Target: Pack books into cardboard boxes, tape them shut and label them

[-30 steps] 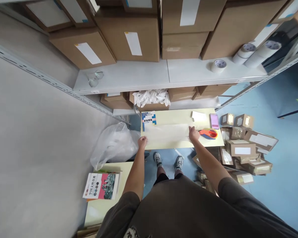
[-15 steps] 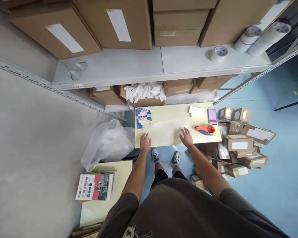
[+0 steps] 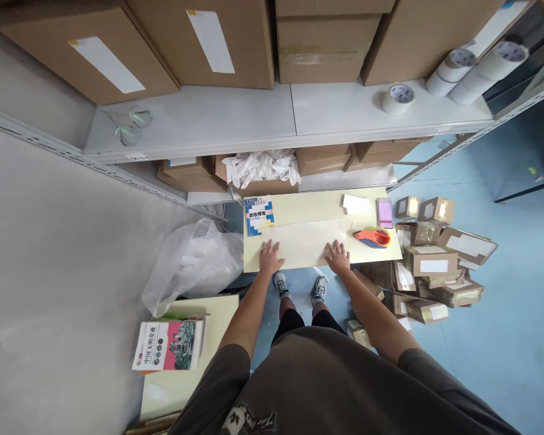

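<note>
A pale, slightly see-through sheet [image 3: 303, 238] lies flat on the cream table [image 3: 294, 204]. My left hand [image 3: 271, 257] rests with fingers spread on the sheet's near left part. On its near right corner lies my right hand [image 3: 338, 257], fingers also apart. Neither hand grips anything. Beyond my left hand is a blue and white book [image 3: 259, 216] at the table's left end. To the right of my right hand sits an orange and blue tool [image 3: 372, 238], which looks like a tape dispenser. Behind it are a white slip of paper [image 3: 356, 205] and a purple item [image 3: 385, 212], partly blurred.
A grey shelf [image 3: 236, 130] spans the far side, carrying large cartons [image 3: 226, 48] and tape rolls [image 3: 398, 99]. Small boxes [image 3: 430, 258] are heaped right of the table. On the left are a clear plastic bag [image 3: 194, 257] and a book stack [image 3: 167, 345] on another surface.
Both hands have moved inward over the sheet, the left to the right and the right slightly to the left. The sheet looks flatter and its edges show more clearly. The view has shifted slightly.
</note>
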The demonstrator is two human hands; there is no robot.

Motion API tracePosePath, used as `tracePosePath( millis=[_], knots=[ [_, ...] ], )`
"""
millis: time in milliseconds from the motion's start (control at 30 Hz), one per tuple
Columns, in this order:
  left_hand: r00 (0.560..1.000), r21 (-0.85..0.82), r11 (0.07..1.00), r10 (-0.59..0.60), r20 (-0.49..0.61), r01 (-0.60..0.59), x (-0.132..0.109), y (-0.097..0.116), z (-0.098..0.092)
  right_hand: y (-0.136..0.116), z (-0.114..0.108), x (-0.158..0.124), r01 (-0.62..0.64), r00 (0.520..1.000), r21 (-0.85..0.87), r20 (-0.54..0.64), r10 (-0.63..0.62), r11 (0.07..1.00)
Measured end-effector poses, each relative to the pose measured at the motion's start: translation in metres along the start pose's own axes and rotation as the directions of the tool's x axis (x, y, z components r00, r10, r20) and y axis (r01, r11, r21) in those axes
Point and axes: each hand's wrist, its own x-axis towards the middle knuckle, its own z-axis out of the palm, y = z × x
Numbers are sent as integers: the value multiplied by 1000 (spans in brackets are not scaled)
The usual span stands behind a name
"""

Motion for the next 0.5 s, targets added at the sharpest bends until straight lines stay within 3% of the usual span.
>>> tracePosePath(
  millis=[133, 267, 367, 500],
  knots=[
    [995, -80, 997, 13, -102, -21, -2, -6, -12, -28, -16, 8, 111, 985, 170, -147, -86, 979],
    [963, -237, 968, -141, -230, 85, 6, -28, -39, -97, -43, 32, 315, 941, 356, -240, -240, 880],
    [929, -409, 899, -276, -247, 158, 22, -54, -62, -161, -57, 59, 306, 952, 478, -153, -265, 824],
    [905, -586, 782, -383, -184, 212, 56, -91, -82, -232, -55, 102, 267, 958, 460, -28, -287, 847]
  ],
)
